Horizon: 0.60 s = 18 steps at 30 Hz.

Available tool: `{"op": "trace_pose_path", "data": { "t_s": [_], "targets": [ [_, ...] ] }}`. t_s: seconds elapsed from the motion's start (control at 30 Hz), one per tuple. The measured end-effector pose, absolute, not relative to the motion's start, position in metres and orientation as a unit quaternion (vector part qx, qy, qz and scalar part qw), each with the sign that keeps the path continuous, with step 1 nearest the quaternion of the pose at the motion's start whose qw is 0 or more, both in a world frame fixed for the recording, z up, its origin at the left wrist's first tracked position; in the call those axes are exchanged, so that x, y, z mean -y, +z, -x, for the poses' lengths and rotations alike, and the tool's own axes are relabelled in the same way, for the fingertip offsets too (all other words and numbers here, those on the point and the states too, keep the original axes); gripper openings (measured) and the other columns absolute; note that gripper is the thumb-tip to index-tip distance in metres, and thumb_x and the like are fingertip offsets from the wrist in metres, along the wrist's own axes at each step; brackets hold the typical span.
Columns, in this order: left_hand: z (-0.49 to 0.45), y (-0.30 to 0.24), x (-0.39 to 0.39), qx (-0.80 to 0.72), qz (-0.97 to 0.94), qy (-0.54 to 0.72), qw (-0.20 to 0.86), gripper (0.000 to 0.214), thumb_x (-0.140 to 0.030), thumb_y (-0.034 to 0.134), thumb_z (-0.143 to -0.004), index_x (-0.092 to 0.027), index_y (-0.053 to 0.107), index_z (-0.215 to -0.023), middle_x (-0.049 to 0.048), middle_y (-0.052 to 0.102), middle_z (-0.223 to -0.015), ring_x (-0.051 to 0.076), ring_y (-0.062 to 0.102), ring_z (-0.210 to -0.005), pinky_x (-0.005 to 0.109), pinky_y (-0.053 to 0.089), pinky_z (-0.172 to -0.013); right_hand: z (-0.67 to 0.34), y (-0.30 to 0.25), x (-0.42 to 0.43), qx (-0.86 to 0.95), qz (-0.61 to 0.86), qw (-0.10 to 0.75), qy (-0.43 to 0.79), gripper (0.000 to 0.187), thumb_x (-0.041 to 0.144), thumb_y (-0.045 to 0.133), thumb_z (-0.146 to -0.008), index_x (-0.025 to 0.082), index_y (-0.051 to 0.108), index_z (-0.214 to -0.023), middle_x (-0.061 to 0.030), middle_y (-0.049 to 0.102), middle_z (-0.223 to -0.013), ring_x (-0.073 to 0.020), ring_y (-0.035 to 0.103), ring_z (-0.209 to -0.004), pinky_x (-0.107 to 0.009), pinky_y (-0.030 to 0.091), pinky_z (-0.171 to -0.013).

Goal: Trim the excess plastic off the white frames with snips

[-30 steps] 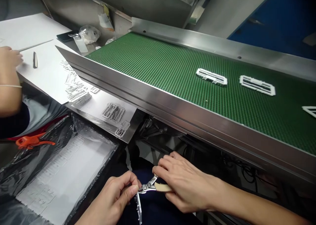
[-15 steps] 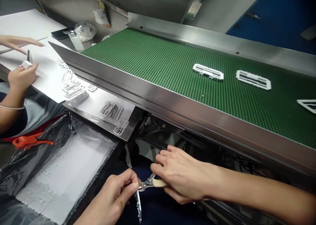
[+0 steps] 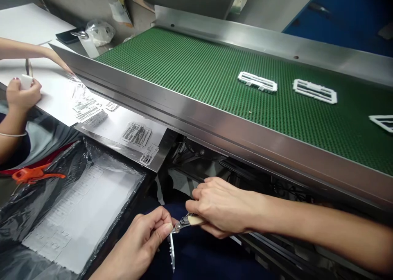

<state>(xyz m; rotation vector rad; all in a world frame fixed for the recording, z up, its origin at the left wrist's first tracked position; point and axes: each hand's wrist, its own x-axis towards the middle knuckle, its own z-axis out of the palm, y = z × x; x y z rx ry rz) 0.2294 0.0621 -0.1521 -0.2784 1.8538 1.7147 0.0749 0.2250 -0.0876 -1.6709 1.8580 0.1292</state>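
Note:
My left hand [image 3: 139, 243] pinches a thin white plastic frame part [image 3: 172, 250] held edge-on below the belt, in front of my lap. My right hand [image 3: 219, 208] is closed round the cream handles of small metal cutters [image 3: 184, 222], whose jaws meet the top of the part. Both hands sit close together at the bottom centre. On the green conveyor belt [image 3: 199, 75] lie white plastic frames [image 3: 257, 81], a second [image 3: 315, 91] and a third [image 3: 382, 122] at the right edge.
A black plastic-lined bin [image 3: 70, 206] with white parts sits at lower left. Loose grey parts [image 3: 136, 134] lie on a white table [image 3: 55, 91]. A co-worker's hands [image 3: 21, 93] work at far left. Orange cutters [image 3: 33, 174] rest by the bin. The belt's steel rail [image 3: 215, 132] runs above my hands.
The view has shifted slightly, with my hands still joined at the part and cutters. The co-worker's hands moved, one arm reaching toward the belt's end. The frames on the belt have barely moved.

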Motion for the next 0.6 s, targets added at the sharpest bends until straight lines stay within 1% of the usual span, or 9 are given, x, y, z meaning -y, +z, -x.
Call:
{"op": "trace_pose_path", "data": {
  "t_s": [0.07, 0.13, 0.2, 0.27, 0.37, 0.47, 0.53, 0.6],
  "targets": [
    [-0.229, -0.153, -0.062, -0.686, 0.113, 0.654, 0.297, 0.036, -0.052, 0.038, -0.093, -0.022, 0.044, -0.074, -0.0065, 0.037, -0.063, 0.013, 0.03, -0.059, 0.029, 0.022, -0.054, -0.074, -0.09, -0.226, -0.709, 0.628, 0.32, 0.035, 0.005, 0.027, 0.052, -0.075, 0.022, 0.053, -0.073, 0.0006, 0.059, -0.059, -0.015, 0.048, -0.046, -0.029, 0.022, -0.044],
    [-0.228, -0.155, -0.063, -0.662, 0.134, 0.677, 0.292, 0.035, -0.051, 0.04, -0.092, -0.022, 0.044, -0.075, -0.0053, 0.043, -0.066, 0.013, 0.034, -0.063, 0.028, 0.026, -0.057, -0.074, -0.093, -0.231, -0.726, 0.596, 0.342, 0.009, 0.004, 0.026, 0.052, -0.073, 0.023, 0.051, -0.071, 0.0019, 0.056, -0.056, -0.0136, 0.045, -0.044, -0.028, 0.019, -0.043],
    [-0.228, -0.157, -0.064, -0.635, 0.163, 0.702, 0.278, 0.033, -0.05, 0.041, -0.092, -0.022, 0.046, -0.077, -0.0032, 0.05, -0.072, 0.015, 0.043, -0.073, 0.027, 0.031, -0.065, -0.077, -0.097, -0.237, -0.758, 0.524, 0.387, -0.029, 0.006, 0.026, 0.053, -0.072, 0.023, 0.049, -0.068, 0.0033, 0.051, -0.052, -0.0124, 0.044, -0.044, -0.025, 0.021, -0.043],
    [-0.229, -0.161, -0.067, -0.604, 0.194, 0.729, 0.258, 0.031, -0.05, 0.043, -0.092, -0.022, 0.046, -0.077, -0.001, 0.055, -0.078, 0.019, 0.048, -0.085, 0.028, 0.033, -0.074, -0.083, -0.104, -0.243, -0.783, 0.446, 0.429, -0.063, 0.01, 0.027, 0.053, -0.074, 0.023, 0.048, -0.066, 0.0039, 0.049, -0.051, -0.0116, 0.045, -0.046, -0.023, 0.024, -0.044],
    [-0.23, -0.168, -0.073, -0.55, 0.228, 0.768, 0.236, 0.03, -0.049, 0.046, -0.091, -0.022, 0.047, -0.077, 0.0007, 0.06, -0.087, 0.02, 0.051, -0.094, 0.029, 0.033, -0.079, -0.094, -0.114, -0.25, -0.788, 0.396, 0.464, -0.09, 0.014, 0.031, 0.05, -0.081, 0.023, 0.05, -0.07, 0.0046, 0.052, -0.055, -0.0102, 0.048, -0.047, -0.02, 0.028, -0.044],
    [-0.231, -0.171, -0.075, -0.521, 0.239, 0.787, 0.227, 0.028, -0.048, 0.047, -0.091, -0.022, 0.049, -0.079, 0.0023, 0.065, -0.097, 0.021, 0.051, -0.104, 0.029, 0.032, -0.086, -0.098, -0.118, -0.253, -0.79, 0.388, 0.464, -0.099, 0.012, 0.031, 0.047, -0.083, 0.024, 0.05, -0.073, 0.005, 0.054, -0.056, -0.0103, 0.048, -0.048, -0.02, 0.029, -0.045],
    [-0.231, -0.171, -0.074, -0.509, 0.229, 0.797, 0.23, 0.025, -0.047, 0.05, -0.09, -0.023, 0.05, -0.082, 0.0023, 0.066, -0.102, 0.019, 0.053, -0.099, 0.029, 0.033, -0.086, -0.096, -0.116, -0.253, -0.801, 0.399, 0.437, -0.092, 0.008, 0.028, 0.049, -0.079, 0.024, 0.049, -0.072, 0.0038, 0.055, -0.058, -0.0121, 0.05, -0.051, -0.023, 0.03, -0.048],
    [-0.232, -0.17, -0.072, -0.484, 0.204, 0.814, 0.247, 0.02, -0.044, 0.054, -0.089, -0.024, 0.051, -0.09, 0.0029, 0.066, -0.108, 0.017, 0.055, -0.095, 0.03, 0.035, -0.086, -0.091, -0.112, -0.254, -0.805, 0.424, 0.407, -0.08, 0.004, 0.026, 0.05, -0.075, 0.024, 0.048, -0.072, 0.0022, 0.057, -0.063, -0.0141, 0.053, -0.055, -0.024, 0.031, -0.051]
  ]
}}
